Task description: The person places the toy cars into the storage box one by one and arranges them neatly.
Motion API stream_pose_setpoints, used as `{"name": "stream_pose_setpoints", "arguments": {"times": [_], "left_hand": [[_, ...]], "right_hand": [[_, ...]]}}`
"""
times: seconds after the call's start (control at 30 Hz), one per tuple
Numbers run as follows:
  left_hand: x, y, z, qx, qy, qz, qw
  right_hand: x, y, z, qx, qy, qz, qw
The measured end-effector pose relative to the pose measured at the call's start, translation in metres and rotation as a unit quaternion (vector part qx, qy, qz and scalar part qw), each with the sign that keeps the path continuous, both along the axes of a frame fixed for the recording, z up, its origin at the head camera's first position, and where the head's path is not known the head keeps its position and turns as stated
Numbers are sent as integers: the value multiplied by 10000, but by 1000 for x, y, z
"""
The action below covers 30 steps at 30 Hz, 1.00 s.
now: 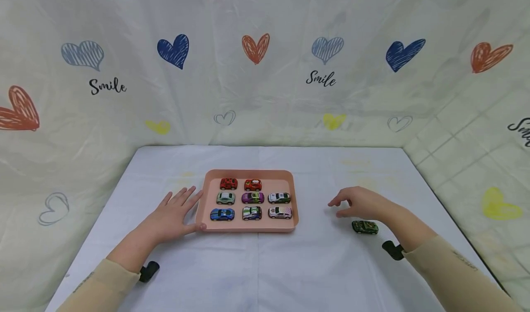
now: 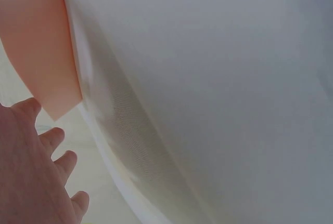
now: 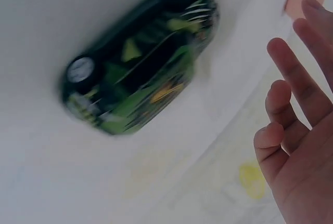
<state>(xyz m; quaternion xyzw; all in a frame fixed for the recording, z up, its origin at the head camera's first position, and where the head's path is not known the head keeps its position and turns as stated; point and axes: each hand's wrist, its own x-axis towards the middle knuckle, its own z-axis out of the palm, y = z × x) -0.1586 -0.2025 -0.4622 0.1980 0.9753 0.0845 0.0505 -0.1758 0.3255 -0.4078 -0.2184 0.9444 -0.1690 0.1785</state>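
A pink tray [image 1: 251, 225] stands mid-table with several small toy cars in rows. Spread fingers and thumb of my left hand [image 1: 171, 217] touch or nearly touch its left side; the left wrist view shows the same hand [image 2: 31, 167] near the tray's side [image 2: 44, 42]. Right of the tray, my right hand [image 1: 364, 202] hovers over the table, its fingers loosely bent and holding nothing. Just below that hand lies a green camouflage-patterned toy car [image 1: 365, 227]. In the right wrist view the green car [image 3: 140, 63] appears apart from the fingers [image 3: 294, 73].
Inside the tray, two red cars [image 1: 228, 183] form the back row, with the right spot bare. A purple car [image 1: 252, 198] is in the middle, a blue car [image 1: 222, 214] at front left. A white cloth [image 1: 314, 275] covers the table; a heart-printed curtain [image 1: 285, 95] hangs behind.
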Motion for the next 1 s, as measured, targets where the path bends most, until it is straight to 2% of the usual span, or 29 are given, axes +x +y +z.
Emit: {"name": "stream_pose_setpoints", "arguments": {"times": [0.17, 0.53, 0.8, 1.0], "left_hand": [[0, 1, 4, -7, -12, 3, 10000], [-1, 0, -1, 35, -18, 13, 10000], [-1, 0, -1, -3, -20, 16, 10000], [-1, 0, -2, -12, -47, 43, 10000]], "right_hand": [[9, 15, -2, -29, -216, -147, 9997], [22, 42, -8, 121, -779, -565, 9953], [27, 57, -11, -110, -1000, -531, 9935], [27, 63, -16, -162, -982, -487, 9938]]}}
